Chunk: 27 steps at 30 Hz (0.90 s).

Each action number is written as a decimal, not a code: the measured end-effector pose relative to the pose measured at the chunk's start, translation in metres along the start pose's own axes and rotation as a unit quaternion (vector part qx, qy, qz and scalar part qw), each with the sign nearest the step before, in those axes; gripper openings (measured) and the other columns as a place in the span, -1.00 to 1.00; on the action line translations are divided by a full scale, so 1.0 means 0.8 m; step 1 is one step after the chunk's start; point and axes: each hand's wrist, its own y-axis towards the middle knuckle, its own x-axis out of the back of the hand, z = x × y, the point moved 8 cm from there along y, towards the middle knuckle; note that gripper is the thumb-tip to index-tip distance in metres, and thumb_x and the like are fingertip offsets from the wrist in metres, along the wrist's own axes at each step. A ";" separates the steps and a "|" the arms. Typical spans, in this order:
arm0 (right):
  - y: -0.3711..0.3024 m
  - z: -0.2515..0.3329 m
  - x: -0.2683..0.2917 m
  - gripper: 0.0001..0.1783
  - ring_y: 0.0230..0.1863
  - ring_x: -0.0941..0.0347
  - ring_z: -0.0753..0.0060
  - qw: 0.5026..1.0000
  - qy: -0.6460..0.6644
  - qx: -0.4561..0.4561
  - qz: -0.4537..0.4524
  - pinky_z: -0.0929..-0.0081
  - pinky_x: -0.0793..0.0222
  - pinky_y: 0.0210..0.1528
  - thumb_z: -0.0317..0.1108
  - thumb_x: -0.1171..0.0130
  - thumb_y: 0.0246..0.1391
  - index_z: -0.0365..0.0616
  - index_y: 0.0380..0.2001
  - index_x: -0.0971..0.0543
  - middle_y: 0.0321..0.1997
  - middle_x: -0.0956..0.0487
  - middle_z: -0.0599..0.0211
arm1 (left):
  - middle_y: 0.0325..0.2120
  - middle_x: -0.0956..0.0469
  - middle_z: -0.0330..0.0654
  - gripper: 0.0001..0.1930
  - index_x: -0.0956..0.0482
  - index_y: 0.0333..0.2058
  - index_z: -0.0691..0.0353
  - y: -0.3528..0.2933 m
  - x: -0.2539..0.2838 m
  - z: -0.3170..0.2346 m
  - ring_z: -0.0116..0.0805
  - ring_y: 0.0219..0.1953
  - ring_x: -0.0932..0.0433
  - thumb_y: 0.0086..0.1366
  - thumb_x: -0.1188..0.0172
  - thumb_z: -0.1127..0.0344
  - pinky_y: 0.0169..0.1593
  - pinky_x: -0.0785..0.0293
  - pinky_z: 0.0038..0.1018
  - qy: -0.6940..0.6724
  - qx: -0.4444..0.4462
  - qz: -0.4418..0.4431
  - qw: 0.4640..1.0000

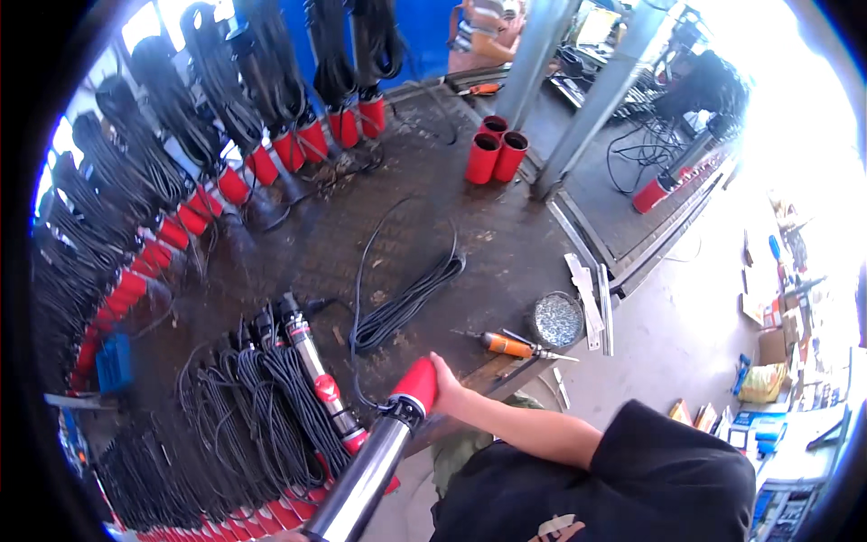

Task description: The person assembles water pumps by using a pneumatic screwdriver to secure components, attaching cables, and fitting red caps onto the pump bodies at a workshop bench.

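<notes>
A submersible pump [366, 470] with a shiny steel tube and a red end cap [417, 387] slants over the table's near edge. My right hand [442, 384] is closed around the red cap, with its fingers partly hidden behind it. At the lower edge, a sliver of my left hand [289, 537] shows at the pump's other end, closed on the tube. A black cable runs from the pump's neck to a coiled cable [406, 303] on the table. Left of the pump lies another steel pump [312, 357] with red fittings, beside several cable bundles [253, 406].
Pumps with red ends and hanging black cables [208, 99] line the table's far and left sides. Three red cups [497, 152] stand by metal posts [587, 99]. An orange screwdriver-like power tool [506, 344] and a round tin [557, 320] sit near the right edge. Another person [488, 36] is behind.
</notes>
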 end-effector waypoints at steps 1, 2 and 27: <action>0.014 0.003 0.004 -0.31 -0.04 -0.53 -0.02 0.999 0.012 -0.008 0.050 -0.10 -0.40 0.14 0.27 -0.19 0.10 -0.13 -0.01 -0.45 -0.07 -0.58 0.08 | -0.42 -0.41 -0.15 -0.49 -0.34 -0.17 0.19 -0.001 -0.064 -0.013 -0.16 -0.38 -0.51 0.16 -0.22 -0.10 -0.15 -0.50 -0.16 0.009 -0.035 0.136 0.990; 0.021 0.004 0.004 -0.30 -0.12 -0.56 -0.03 0.995 0.019 -0.020 0.098 -0.11 -0.46 0.08 0.27 -0.25 0.04 -0.12 -0.04 -0.45 -0.15 -0.59 0.05 | -0.48 -0.40 -0.18 -0.53 -0.33 -0.19 0.20 -0.020 -0.101 -0.023 -0.26 -0.53 -0.43 0.16 -0.30 -0.02 -0.33 -0.47 -0.28 0.005 -0.059 0.150 0.987; -0.202 0.247 0.242 -0.56 -0.56 -0.41 0.31 0.667 -0.691 0.271 0.071 0.34 -0.44 -0.41 -0.07 -0.26 0.11 -0.19 -0.09 -0.62 -0.50 -0.51 0.34 | -0.57 -0.30 -0.19 -0.66 -0.41 -0.18 0.19 -0.098 -0.271 -0.041 -0.26 -0.56 -0.32 0.13 -0.14 0.14 -0.38 -0.27 -0.25 0.075 0.032 0.323 0.943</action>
